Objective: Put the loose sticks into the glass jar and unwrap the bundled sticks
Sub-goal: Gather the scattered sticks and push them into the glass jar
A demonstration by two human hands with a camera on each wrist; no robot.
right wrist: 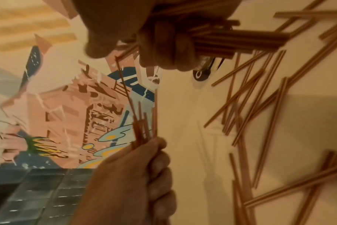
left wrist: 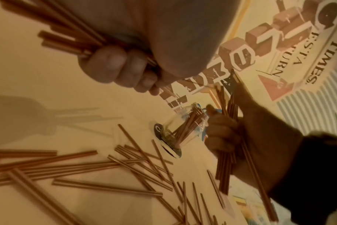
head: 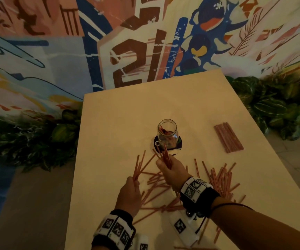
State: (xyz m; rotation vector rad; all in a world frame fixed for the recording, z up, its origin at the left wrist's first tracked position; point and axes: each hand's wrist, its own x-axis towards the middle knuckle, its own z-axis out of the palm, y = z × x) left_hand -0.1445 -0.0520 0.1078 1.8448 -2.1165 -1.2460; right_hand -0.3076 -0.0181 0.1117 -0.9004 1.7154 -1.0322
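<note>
A clear glass jar with several brown sticks inside stands on a dark round coaster mid-table. My right hand grips a bunch of sticks just in front of the jar, tips pointing toward its mouth. My left hand grips a smaller fan of sticks to the left. Loose sticks lie scattered on the table around both hands. The wrapped bundle lies at the right, untouched. In the left wrist view the jar sits beside my right hand.
The cream table ends at the left and far edges near a painted wall. Green foliage sits on the floor on both sides. Tagged wristbands are on both wrists.
</note>
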